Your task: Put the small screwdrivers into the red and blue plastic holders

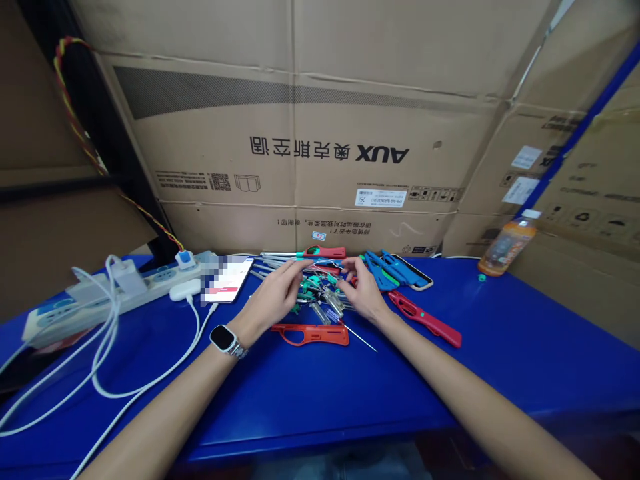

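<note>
A heap of small screwdrivers (320, 293) with clear and green handles lies on the blue table (320, 393). My left hand (277, 297), a watch on its wrist, reaches into the heap from the left with fingers curled over the tools. My right hand (363, 290) comes in from the right, fingertips pinched at the heap. What each hand grips is hidden among the tools. Red plastic holders lie around: one (310, 333) in front of the hands, one (425, 320) at the right, one (325, 253) behind. Blue holders (383, 267) lie behind my right hand.
A phone (227, 280) and a white power strip (100, 293) with white cables (115, 373) lie at the left. Another phone (415, 273) sits under the blue holders. An orange drink bottle (505, 248) leans at the right. Large cardboard boxes (320, 153) stand behind the table.
</note>
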A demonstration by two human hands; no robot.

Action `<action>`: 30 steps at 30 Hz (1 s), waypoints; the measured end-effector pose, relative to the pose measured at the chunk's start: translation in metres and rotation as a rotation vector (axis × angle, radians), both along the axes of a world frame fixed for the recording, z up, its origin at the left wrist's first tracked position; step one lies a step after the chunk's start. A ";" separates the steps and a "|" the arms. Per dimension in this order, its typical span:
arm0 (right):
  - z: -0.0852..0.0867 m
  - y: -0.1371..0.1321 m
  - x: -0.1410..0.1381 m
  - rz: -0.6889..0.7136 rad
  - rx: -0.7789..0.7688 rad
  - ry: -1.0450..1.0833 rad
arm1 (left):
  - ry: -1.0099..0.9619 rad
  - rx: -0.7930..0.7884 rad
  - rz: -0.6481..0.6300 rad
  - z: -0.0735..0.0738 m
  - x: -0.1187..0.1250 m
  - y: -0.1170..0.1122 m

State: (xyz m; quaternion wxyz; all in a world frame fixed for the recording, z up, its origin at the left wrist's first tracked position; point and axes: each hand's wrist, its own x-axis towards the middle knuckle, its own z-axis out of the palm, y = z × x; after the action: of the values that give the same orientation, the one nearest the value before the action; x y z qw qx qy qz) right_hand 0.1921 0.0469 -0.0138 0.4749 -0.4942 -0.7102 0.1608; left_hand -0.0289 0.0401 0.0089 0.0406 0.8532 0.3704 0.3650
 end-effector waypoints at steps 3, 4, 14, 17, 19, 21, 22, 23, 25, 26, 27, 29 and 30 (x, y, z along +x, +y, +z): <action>0.004 -0.005 0.001 0.087 0.079 0.023 | -0.043 -0.015 -0.022 0.007 -0.002 -0.006; 0.006 -0.007 -0.001 0.123 0.083 0.032 | -0.047 -0.025 -0.022 0.008 -0.002 -0.008; -0.001 -0.023 -0.017 0.048 -0.106 -0.110 | -0.081 -0.008 0.026 0.010 -0.006 -0.008; -0.003 -0.020 -0.014 0.088 -0.112 -0.049 | -0.062 0.011 0.053 0.010 -0.009 -0.008; -0.002 -0.017 -0.010 0.111 -0.086 -0.011 | -0.040 0.003 0.059 0.012 -0.012 -0.009; -0.001 -0.015 -0.004 0.139 -0.066 0.027 | -0.007 -0.031 0.051 0.013 -0.014 -0.010; 0.000 -0.015 -0.002 0.165 -0.065 0.039 | 0.009 -0.051 0.042 0.013 -0.015 -0.010; 0.000 -0.015 0.000 0.192 -0.068 0.044 | 0.021 -0.069 0.032 0.013 -0.016 -0.011; 0.002 -0.016 0.002 0.229 -0.085 0.044 | 0.029 -0.090 0.013 0.013 -0.017 -0.011; 0.003 -0.017 0.002 0.237 -0.097 0.044 | 0.027 -0.097 0.005 0.013 -0.017 -0.011; 0.004 -0.018 0.002 0.241 -0.111 0.047 | 0.023 -0.104 0.001 0.012 -0.017 -0.010; 0.005 -0.021 0.000 0.257 -0.140 0.068 | 0.021 -0.118 0.007 0.012 -0.017 -0.010; 0.006 -0.021 0.000 0.273 -0.155 0.080 | 0.026 -0.126 0.014 0.012 -0.017 -0.010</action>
State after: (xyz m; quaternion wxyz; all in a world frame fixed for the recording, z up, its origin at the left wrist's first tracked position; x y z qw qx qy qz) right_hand 0.1918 0.0255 -0.0078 0.4370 -0.4216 -0.7365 0.2979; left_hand -0.0463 0.0302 0.0206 0.0870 0.8510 0.3989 0.3303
